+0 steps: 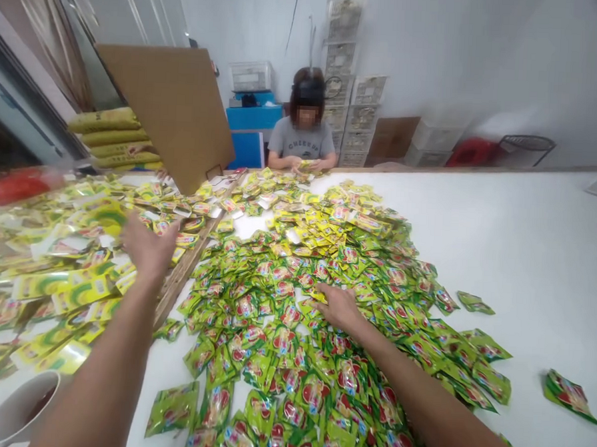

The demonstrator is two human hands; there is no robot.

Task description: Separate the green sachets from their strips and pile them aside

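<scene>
A big heap of small green and yellow sachets [294, 297] covers the white table [526, 262]. My right hand [338, 305] lies on the heap near its middle, fingers curled on a sachet [319, 295]. My left hand [147, 245] is stretched out over a cardboard box [180, 271] filled with packed sachets [51, 264] at the left, fingers spread, holding nothing that I can see. The box's open flap [169, 110] stands up behind it.
Another person [303, 134] sits at the far end of the table, hands on sachets. A white cup [21, 409] of dark drink stands at the near left corner. Loose sachets [570, 394] lie at the right. Yellow sacks [113, 137] and crates are stacked behind.
</scene>
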